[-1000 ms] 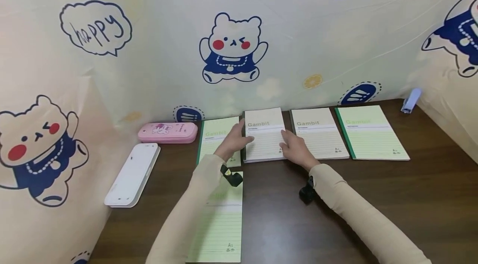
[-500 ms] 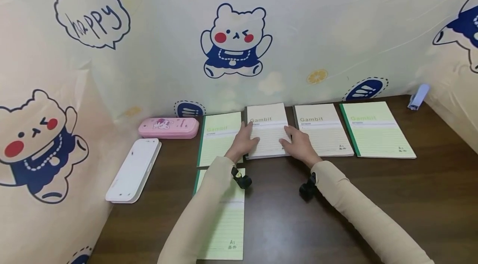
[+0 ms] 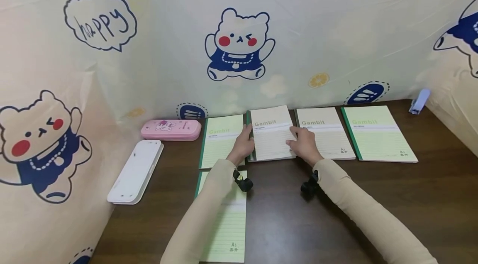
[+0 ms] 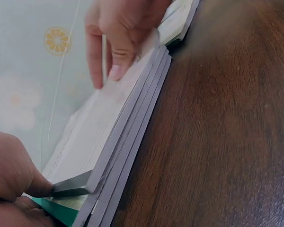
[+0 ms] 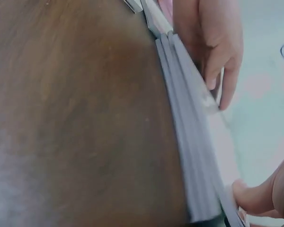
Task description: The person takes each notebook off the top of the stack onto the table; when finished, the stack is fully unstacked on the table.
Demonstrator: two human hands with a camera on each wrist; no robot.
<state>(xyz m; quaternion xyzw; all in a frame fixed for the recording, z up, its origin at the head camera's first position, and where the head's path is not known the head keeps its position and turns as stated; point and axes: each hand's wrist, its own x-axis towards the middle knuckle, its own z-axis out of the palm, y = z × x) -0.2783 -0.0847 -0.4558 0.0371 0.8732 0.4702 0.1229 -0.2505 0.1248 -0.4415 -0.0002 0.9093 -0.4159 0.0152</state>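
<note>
In the head view, a white "Gambit" notebook [image 3: 271,139] tops a stack, shifted a little to the right. A green spine [image 3: 249,135] shows under its left edge. My left hand [image 3: 242,143] holds its left edge, the thumb against the dark spine in the left wrist view. My right hand [image 3: 304,143] pinches its right edge, thumb on the cover and fingers along the side. Several grey page edges [image 5: 182,123] lie stacked below it in the right wrist view.
Left of the stack are a green notebook [image 3: 222,135] and another [image 3: 228,235] nearer me. To the right lie a white notebook [image 3: 323,131] and a green one [image 3: 381,135]. A pink case [image 3: 171,130], a white case [image 3: 135,172] and a lilac stapler [image 3: 420,101] sit around them.
The top white notebook has slid right on its stack, uncovering a green spine at the left. Both hands stay at its sides, and the head view has shifted slightly.
</note>
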